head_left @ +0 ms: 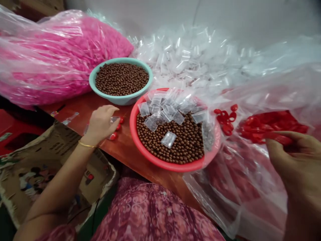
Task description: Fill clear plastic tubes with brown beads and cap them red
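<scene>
My left hand is over the table edge, fingers curved around a small clear plastic container with a red end. Other red ends show beside and below the thumb; the hand hides most of these pieces. At the far right, my right hand pinches a small red plastic piece between thumb and fingers, at the mouth of a bag of red plastic pieces. Between the hands stands a red basin of brown beads, with clear plastic cases lying on top.
Behind sits a light blue basin full of brown beads. A bag of pink pieces fills the back left, and a heap of clear cases the back. An open cardboard box stands below the table's left edge.
</scene>
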`<state>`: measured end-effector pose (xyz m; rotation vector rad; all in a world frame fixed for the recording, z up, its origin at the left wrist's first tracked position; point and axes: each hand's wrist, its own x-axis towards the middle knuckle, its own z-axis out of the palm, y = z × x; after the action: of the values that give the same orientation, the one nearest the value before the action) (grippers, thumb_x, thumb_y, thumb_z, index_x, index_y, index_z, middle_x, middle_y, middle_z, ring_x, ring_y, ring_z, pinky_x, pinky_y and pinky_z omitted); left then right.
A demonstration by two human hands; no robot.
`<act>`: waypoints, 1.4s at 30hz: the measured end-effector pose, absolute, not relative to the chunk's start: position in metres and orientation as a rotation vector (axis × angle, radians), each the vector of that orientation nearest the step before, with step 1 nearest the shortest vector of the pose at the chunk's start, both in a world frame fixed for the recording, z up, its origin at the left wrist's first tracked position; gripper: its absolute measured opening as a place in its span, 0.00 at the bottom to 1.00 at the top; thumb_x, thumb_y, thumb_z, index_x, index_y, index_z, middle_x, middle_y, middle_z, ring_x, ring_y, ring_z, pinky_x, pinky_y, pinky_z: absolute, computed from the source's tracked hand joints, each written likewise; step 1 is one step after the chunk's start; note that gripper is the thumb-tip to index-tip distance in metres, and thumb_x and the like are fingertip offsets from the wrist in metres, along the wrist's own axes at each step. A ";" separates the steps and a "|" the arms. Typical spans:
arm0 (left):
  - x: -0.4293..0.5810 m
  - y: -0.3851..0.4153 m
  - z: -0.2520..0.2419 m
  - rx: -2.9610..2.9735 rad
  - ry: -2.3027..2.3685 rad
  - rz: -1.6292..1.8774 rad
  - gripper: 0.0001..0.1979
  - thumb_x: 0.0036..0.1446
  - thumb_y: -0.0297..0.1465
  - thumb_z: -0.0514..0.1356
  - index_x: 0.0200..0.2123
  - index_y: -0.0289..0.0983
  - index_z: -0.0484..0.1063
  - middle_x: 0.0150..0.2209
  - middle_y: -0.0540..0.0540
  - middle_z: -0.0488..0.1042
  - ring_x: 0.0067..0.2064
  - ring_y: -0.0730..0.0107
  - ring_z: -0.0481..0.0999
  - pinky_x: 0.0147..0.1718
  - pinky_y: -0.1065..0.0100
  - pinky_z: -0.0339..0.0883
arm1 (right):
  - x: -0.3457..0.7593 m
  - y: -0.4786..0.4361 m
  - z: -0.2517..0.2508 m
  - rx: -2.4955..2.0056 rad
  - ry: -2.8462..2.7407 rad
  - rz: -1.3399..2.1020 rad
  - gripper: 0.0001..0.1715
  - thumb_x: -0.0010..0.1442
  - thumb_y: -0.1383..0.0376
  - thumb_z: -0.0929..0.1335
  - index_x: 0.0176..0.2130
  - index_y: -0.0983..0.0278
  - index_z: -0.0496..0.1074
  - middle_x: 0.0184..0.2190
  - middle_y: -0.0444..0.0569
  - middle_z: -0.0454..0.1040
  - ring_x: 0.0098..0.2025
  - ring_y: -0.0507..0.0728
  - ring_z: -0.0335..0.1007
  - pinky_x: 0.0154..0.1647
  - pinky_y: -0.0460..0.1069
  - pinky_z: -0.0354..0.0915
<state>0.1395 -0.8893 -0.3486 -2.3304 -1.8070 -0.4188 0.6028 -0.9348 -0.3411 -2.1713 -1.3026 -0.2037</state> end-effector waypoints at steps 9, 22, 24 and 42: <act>0.256 -0.863 -0.338 -2.998 -0.356 -0.132 0.15 0.63 0.26 0.48 0.48 0.42 0.70 0.52 0.47 0.73 0.42 0.67 0.71 0.36 0.66 0.61 | 0.592 -0.947 -0.378 -1.745 -1.749 -0.377 0.09 0.44 0.59 0.64 0.26 0.62 0.66 0.25 0.51 0.73 0.25 0.54 0.68 0.27 0.48 0.64; 0.299 -0.871 -0.321 -2.982 -1.388 0.625 0.17 0.62 0.36 0.47 0.43 0.31 0.68 0.39 0.35 0.77 0.42 0.53 0.77 0.39 0.59 0.68 | 0.591 -0.947 -0.398 -1.646 -1.745 -0.193 0.04 0.45 0.65 0.59 0.22 0.61 0.62 0.18 0.46 0.66 0.22 0.53 0.61 0.26 0.48 0.58; 0.312 -0.868 -0.331 -3.002 -1.441 0.619 0.17 0.62 0.36 0.47 0.44 0.31 0.68 0.42 0.34 0.76 0.45 0.53 0.76 0.42 0.59 0.68 | 0.589 -0.945 -0.401 -1.697 -1.790 -0.209 0.04 0.46 0.65 0.59 0.22 0.62 0.62 0.19 0.46 0.66 0.23 0.53 0.61 0.26 0.48 0.57; 0.311 -0.861 -0.350 -3.724 -2.035 -1.970 0.15 0.48 0.28 0.64 0.41 0.32 0.70 0.42 0.45 0.75 0.43 0.73 0.73 0.48 0.66 0.63 | 0.572 -0.969 -0.407 -1.938 -1.776 -0.134 0.21 0.60 0.60 0.59 0.49 0.67 0.66 0.32 0.54 0.73 0.32 0.59 0.68 0.36 0.54 0.62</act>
<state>0.3114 -0.8609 -0.3505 -3.7244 -2.0346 -1.9696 0.5718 -0.9691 -0.4069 -1.9380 -1.7760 -0.1343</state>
